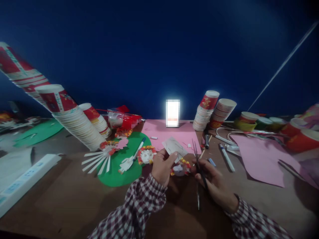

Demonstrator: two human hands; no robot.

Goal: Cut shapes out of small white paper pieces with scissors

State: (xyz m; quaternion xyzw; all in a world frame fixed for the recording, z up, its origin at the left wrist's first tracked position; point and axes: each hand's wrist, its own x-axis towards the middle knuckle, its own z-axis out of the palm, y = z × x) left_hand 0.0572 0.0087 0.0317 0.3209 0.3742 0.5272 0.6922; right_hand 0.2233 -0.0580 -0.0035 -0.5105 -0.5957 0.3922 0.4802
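My left hand (161, 168) is closed on a small piece of white paper (174, 148) with dark lines drawn on it, pinched between thumb and fingers. A pair of scissors (196, 159) is in my right hand (216, 186), its slim blades pointing up and slightly parted, to the right of the paper. Below and behind the paper lies a red and yellow ruffled paper piece (184, 165), partly hidden by my left hand. Another such ruffled round piece with a white middle (146, 155) lies just left of that hand.
Tall leaning stacks of paper cups (74, 122) stand at left, with more cups (206, 109) behind right. Green paper (117, 176), a fringed white cutout (97, 163), a pink sheet (261, 162), a white marker (226, 157) and a power strip (27, 182) lie around. A bright, blurred-out screen (172, 113) stands at back.
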